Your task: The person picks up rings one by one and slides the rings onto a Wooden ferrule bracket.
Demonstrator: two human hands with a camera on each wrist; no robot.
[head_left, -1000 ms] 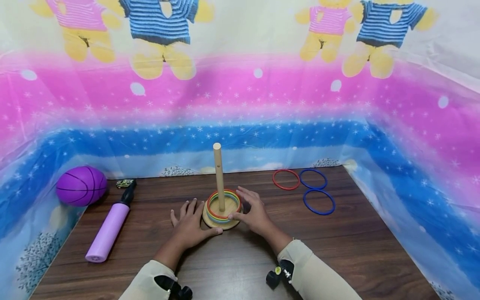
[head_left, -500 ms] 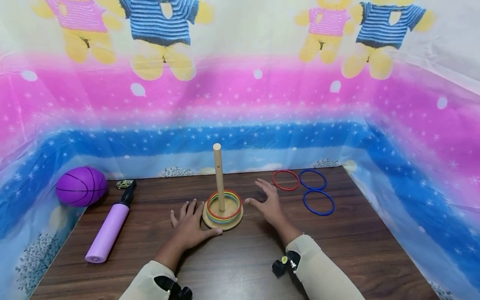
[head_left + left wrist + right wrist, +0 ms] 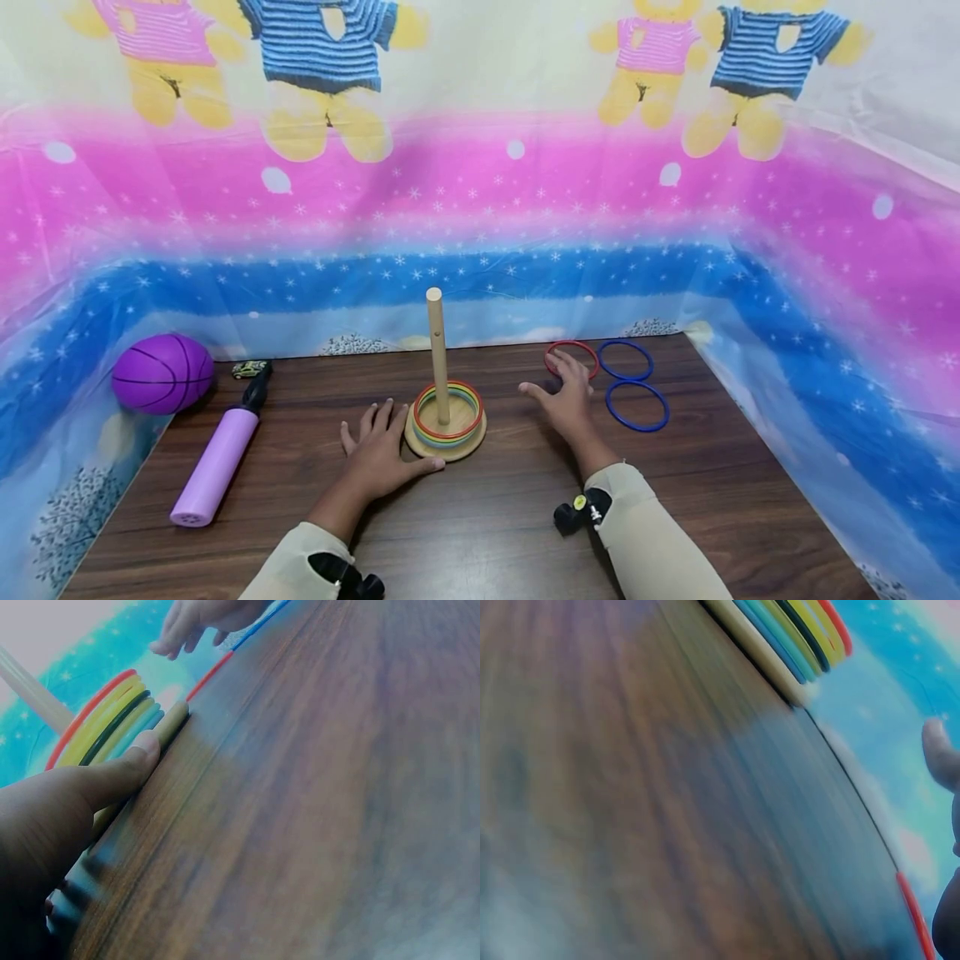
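A round wooden base (image 3: 467, 450) with an upright peg (image 3: 437, 350) stands mid-table. Stacked rings (image 3: 480, 412) lie around the peg's foot, red on top, with yellow, dark, green and blue edges below in the left wrist view. My left hand (image 3: 378, 454) rests on the table at the base's left, fingers spread; its thumb (image 3: 135, 761) lies against the base's front edge. My right hand (image 3: 570, 408) hovers with parted fingers at a loose red ring (image 3: 557, 372), its fingertips overlapping that ring in the head view. Nothing shows between its thumb and fingers.
Two blue rings (image 3: 637, 405) lie right of the red one. On the left are a purple ball (image 3: 162, 374), a lilac hand pump (image 3: 216, 467) and a small toy car (image 3: 249, 368). A printed cloth (image 3: 480, 208) hangs behind the brown table (image 3: 480, 533).
My right hand has left the ring stack and moved right and away from me, to the loose red ring. The left hand has stayed in place at the base.
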